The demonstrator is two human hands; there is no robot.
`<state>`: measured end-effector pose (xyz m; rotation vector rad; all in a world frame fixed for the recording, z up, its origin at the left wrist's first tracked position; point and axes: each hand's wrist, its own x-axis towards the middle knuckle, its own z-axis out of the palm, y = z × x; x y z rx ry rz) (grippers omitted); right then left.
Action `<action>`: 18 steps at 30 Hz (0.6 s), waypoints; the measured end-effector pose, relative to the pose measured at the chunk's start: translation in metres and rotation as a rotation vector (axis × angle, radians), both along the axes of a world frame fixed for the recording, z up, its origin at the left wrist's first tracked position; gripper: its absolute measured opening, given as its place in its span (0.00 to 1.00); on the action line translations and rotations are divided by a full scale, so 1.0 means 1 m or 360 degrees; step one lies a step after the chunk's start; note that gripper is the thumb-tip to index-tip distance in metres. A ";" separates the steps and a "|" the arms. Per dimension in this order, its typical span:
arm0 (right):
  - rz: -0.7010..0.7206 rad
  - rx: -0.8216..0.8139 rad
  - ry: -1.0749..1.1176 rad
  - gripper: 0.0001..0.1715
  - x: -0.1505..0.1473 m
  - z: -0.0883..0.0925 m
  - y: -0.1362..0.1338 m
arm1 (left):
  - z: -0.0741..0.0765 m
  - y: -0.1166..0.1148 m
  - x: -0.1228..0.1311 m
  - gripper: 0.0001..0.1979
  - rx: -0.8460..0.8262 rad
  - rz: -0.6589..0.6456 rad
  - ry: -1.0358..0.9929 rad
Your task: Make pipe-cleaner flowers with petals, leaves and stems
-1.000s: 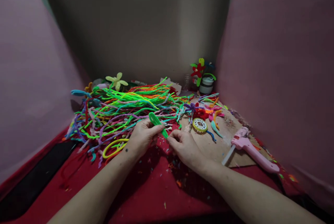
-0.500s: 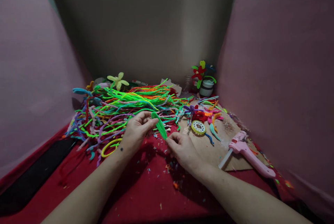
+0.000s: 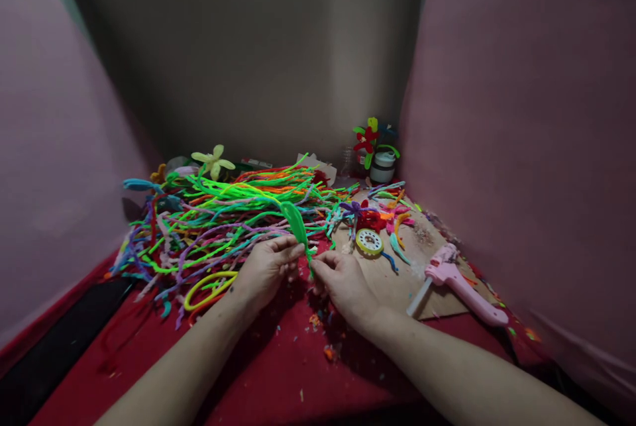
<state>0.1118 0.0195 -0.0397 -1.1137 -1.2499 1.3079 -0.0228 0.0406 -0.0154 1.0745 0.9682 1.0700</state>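
Observation:
A green pipe-cleaner leaf (image 3: pixel 295 219) stands tilted between my hands, its broad rounded end up and its thin twisted stem down. My left hand (image 3: pixel 271 266) pinches the leaf's lower part between thumb and fingers. Just below, my right hand (image 3: pixel 338 280) has thumb and forefinger closed on the stem. Behind my left hand spreads a large heap of loose pipe cleaners (image 3: pixel 233 197) in green, orange, purple and pink. A yellow pipe-cleaner loop (image 3: pixel 201 290) lies beside my left wrist.
On a brown board (image 3: pixel 387 287) at the right are a pink glue gun (image 3: pixel 462 283), a yellow-rimmed spool (image 3: pixel 369 242) and a purple flower (image 3: pixel 356 211). Pipe-cleaner flowers (image 3: pixel 366 140) stand by a lidded jar (image 3: pixel 382 166) at the back. Scraps litter the red cloth (image 3: pixel 268 373).
My left hand has shifted from the leaf's upper end down to its base, beside my right hand. The leaf now stands more upright. The whole view has shifted slightly.

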 end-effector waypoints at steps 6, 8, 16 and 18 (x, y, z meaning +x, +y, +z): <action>-0.0032 0.0048 0.0025 0.11 0.000 0.001 0.002 | -0.008 -0.002 0.004 0.09 -0.0053 -0.0052 0.0034; -0.0019 0.0064 0.0037 0.11 0.000 0.001 0.002 | -0.008 -0.002 0.005 0.09 -0.0073 -0.0065 0.0003; 0.0021 0.0067 0.0082 0.10 0.000 0.007 -0.001 | -0.006 -0.004 0.005 0.11 -0.0095 -0.0056 -0.0087; 0.0047 0.0063 0.0076 0.09 0.000 0.009 -0.002 | -0.005 -0.003 0.005 0.11 -0.0085 -0.0046 -0.0080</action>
